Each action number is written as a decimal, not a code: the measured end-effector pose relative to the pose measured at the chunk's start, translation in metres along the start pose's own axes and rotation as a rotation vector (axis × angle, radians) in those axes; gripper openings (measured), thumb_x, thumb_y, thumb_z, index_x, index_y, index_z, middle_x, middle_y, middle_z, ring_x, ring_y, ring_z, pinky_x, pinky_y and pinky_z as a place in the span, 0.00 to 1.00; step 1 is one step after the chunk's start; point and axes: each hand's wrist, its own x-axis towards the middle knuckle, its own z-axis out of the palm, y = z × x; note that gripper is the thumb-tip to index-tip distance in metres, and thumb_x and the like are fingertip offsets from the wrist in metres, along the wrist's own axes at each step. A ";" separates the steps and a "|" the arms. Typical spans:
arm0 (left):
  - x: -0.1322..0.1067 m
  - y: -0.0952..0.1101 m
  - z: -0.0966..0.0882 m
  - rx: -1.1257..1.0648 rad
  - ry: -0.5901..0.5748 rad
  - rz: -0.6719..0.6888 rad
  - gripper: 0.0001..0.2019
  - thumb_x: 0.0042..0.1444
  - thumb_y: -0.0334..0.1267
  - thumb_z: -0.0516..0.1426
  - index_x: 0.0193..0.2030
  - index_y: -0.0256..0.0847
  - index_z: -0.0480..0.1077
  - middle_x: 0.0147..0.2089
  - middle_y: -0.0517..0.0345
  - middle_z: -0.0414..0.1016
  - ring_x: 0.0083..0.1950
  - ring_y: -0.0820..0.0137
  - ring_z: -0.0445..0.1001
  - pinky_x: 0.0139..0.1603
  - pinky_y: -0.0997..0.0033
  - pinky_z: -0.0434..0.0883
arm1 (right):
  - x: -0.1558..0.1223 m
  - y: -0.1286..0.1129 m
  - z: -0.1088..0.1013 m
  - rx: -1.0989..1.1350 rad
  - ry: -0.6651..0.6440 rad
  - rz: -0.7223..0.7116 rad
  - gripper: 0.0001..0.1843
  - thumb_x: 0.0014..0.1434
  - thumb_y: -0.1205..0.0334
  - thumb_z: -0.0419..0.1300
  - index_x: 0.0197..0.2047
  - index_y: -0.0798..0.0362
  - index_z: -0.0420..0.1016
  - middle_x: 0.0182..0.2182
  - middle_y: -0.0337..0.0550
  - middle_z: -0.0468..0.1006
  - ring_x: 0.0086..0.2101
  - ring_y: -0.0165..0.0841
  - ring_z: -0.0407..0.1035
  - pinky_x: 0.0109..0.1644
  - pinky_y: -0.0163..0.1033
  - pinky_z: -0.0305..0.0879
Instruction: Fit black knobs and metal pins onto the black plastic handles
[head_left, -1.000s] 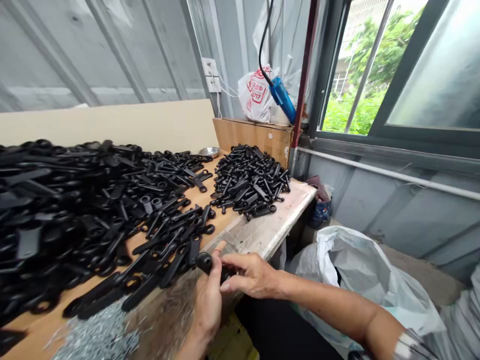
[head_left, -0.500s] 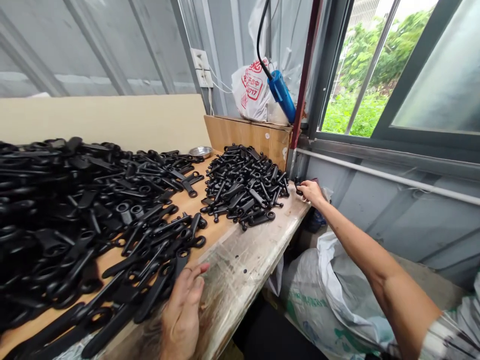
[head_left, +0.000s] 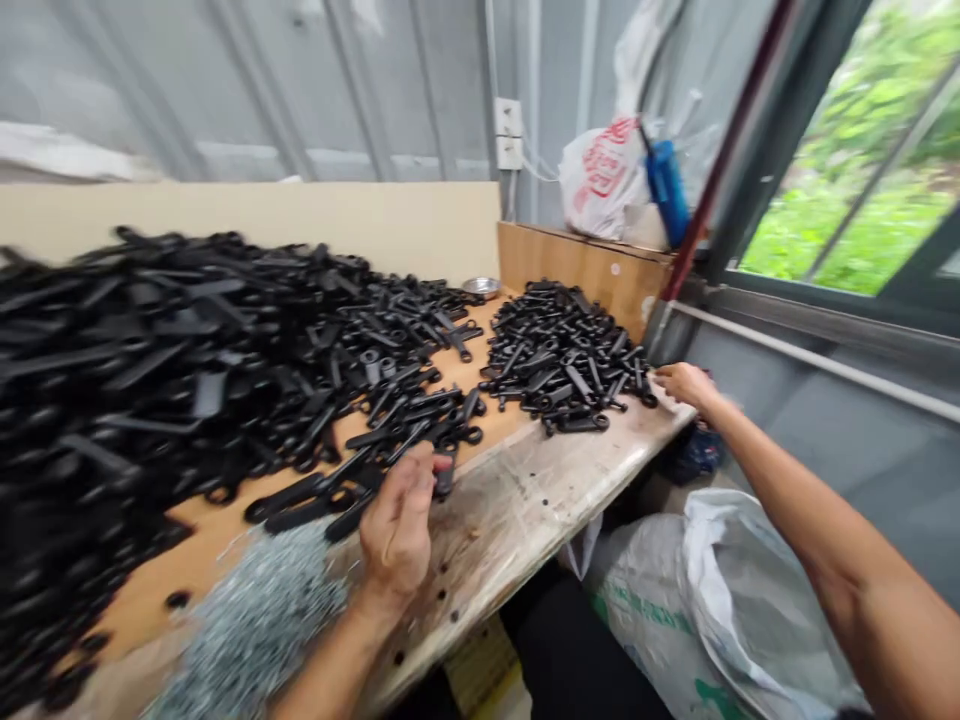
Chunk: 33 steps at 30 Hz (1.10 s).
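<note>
My left hand (head_left: 397, 520) is over the front edge of the large pile of black plastic handle-like parts with ring ends (head_left: 225, 330). Its fingers are loosely bent and partly apart, beside a single black part (head_left: 445, 482); contact with it is unclear. My right arm reaches out to the table's far right corner, where my right hand (head_left: 684, 385) is at the edge of a smaller heap of black parts with slim rods (head_left: 559, 350). Motion blur hides its fingertips and whatever may be between them.
A heap of small grey metal pieces (head_left: 259, 610) lies at the front left. A metal dish (head_left: 480, 288) stands at the back. White sack (head_left: 720, 600) below the table's right edge. A blue tool (head_left: 666, 195) hangs by a printed plastic bag (head_left: 604, 180).
My view has swung left and shows the grey metal pieces. My left hand's fingers have bent somewhat near the black parts. My right hand stays at the far corner.
</note>
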 end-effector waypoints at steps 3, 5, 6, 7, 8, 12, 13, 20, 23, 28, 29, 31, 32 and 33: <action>0.025 0.002 -0.036 0.064 0.272 0.108 0.16 0.57 0.46 0.48 0.36 0.38 0.70 0.37 0.56 0.75 0.32 0.72 0.69 0.40 0.70 0.68 | -0.008 -0.024 0.017 0.017 -0.042 -0.110 0.14 0.54 0.62 0.56 0.42 0.59 0.75 0.32 0.48 0.78 0.32 0.34 0.71 0.35 0.35 0.63; 0.036 -0.008 -0.058 0.110 0.446 0.131 0.16 0.58 0.45 0.46 0.36 0.36 0.69 0.35 0.56 0.75 0.30 0.73 0.68 0.38 0.71 0.68 | -0.024 -0.055 0.038 0.080 -0.081 -0.256 0.17 0.53 0.60 0.56 0.45 0.56 0.75 0.34 0.46 0.79 0.32 0.34 0.71 0.35 0.34 0.63; 0.039 -0.014 -0.067 0.145 0.495 0.125 0.16 0.58 0.45 0.45 0.35 0.36 0.69 0.34 0.56 0.75 0.30 0.73 0.68 0.37 0.72 0.68 | -0.037 -0.075 0.050 0.109 -0.119 -0.353 0.18 0.53 0.58 0.56 0.45 0.55 0.75 0.35 0.45 0.79 0.33 0.34 0.72 0.35 0.34 0.63; 0.040 -0.021 -0.074 0.182 0.517 0.113 0.17 0.58 0.45 0.45 0.34 0.36 0.69 0.34 0.56 0.74 0.30 0.74 0.68 0.37 0.72 0.67 | -0.051 -0.096 0.061 0.119 -0.172 -0.451 0.18 0.53 0.56 0.56 0.46 0.53 0.75 0.36 0.44 0.79 0.34 0.34 0.72 0.36 0.33 0.63; 0.039 -0.027 -0.079 0.216 0.521 0.106 0.17 0.58 0.45 0.45 0.33 0.36 0.69 0.34 0.57 0.74 0.30 0.74 0.68 0.37 0.73 0.67 | -0.066 -0.118 0.071 0.086 -0.239 -0.559 0.17 0.53 0.56 0.56 0.45 0.52 0.75 0.37 0.43 0.79 0.36 0.35 0.72 0.37 0.33 0.63; 0.032 -0.037 -0.087 0.309 0.467 0.167 0.15 0.58 0.44 0.47 0.34 0.37 0.70 0.32 0.58 0.74 0.30 0.74 0.69 0.36 0.75 0.66 | -0.120 -0.193 0.101 -0.244 -0.401 -0.913 0.13 0.54 0.64 0.53 0.42 0.48 0.75 0.38 0.43 0.78 0.39 0.36 0.71 0.36 0.34 0.60; 0.030 -0.036 -0.087 0.327 0.452 0.198 0.15 0.58 0.43 0.48 0.34 0.37 0.71 0.31 0.59 0.74 0.31 0.74 0.69 0.36 0.75 0.66 | -0.129 -0.205 0.105 -0.314 -0.432 -0.983 0.14 0.54 0.66 0.53 0.41 0.48 0.75 0.38 0.42 0.78 0.39 0.36 0.71 0.35 0.33 0.59; 0.029 -0.033 -0.091 0.346 0.394 0.295 0.10 0.57 0.38 0.50 0.33 0.37 0.69 0.29 0.59 0.74 0.28 0.76 0.69 0.32 0.77 0.66 | -0.169 -0.223 0.119 -0.430 -0.457 -1.087 0.13 0.56 0.53 0.54 0.40 0.51 0.71 0.32 0.45 0.77 0.35 0.38 0.71 0.32 0.35 0.55; 0.029 -0.036 -0.090 0.365 0.389 0.316 0.10 0.57 0.38 0.50 0.32 0.36 0.69 0.28 0.59 0.74 0.26 0.76 0.68 0.31 0.77 0.66 | -0.181 -0.222 0.125 -0.414 -0.411 -1.111 0.20 0.56 0.45 0.53 0.44 0.49 0.69 0.31 0.44 0.76 0.33 0.38 0.71 0.32 0.35 0.55; 0.029 -0.035 -0.088 0.389 0.328 0.309 0.10 0.57 0.37 0.49 0.30 0.37 0.69 0.26 0.61 0.73 0.25 0.77 0.68 0.31 0.77 0.65 | -0.188 -0.223 0.133 -0.507 -0.410 -1.065 0.14 0.58 0.53 0.51 0.42 0.50 0.69 0.31 0.47 0.76 0.31 0.39 0.71 0.30 0.35 0.56; 0.028 -0.035 -0.087 0.381 0.307 0.301 0.10 0.57 0.37 0.49 0.30 0.37 0.68 0.25 0.61 0.72 0.25 0.77 0.68 0.31 0.78 0.65 | -0.187 -0.222 0.133 -0.514 -0.414 -1.053 0.12 0.58 0.56 0.50 0.42 0.51 0.70 0.30 0.47 0.76 0.31 0.38 0.71 0.31 0.35 0.56; 0.027 -0.034 -0.086 0.360 0.249 0.273 0.11 0.57 0.38 0.49 0.29 0.38 0.68 0.24 0.62 0.71 0.24 0.77 0.67 0.30 0.78 0.64 | -0.181 -0.221 0.128 -0.486 -0.400 -1.016 0.12 0.58 0.62 0.48 0.41 0.51 0.71 0.30 0.47 0.77 0.30 0.37 0.71 0.31 0.36 0.57; 0.026 -0.035 -0.085 0.349 0.210 0.256 0.11 0.57 0.38 0.49 0.29 0.38 0.68 0.24 0.62 0.71 0.24 0.77 0.67 0.30 0.78 0.64 | -0.177 -0.220 0.125 -0.436 -0.379 -0.985 0.13 0.57 0.63 0.47 0.40 0.51 0.71 0.30 0.46 0.77 0.30 0.37 0.71 0.31 0.36 0.57; 0.026 -0.035 -0.083 0.338 0.167 0.243 0.10 0.57 0.38 0.49 0.30 0.38 0.69 0.24 0.62 0.70 0.25 0.77 0.67 0.30 0.77 0.64 | -0.172 -0.218 0.120 -0.351 -0.356 -0.950 0.13 0.57 0.63 0.47 0.40 0.51 0.72 0.31 0.46 0.77 0.30 0.36 0.70 0.31 0.36 0.57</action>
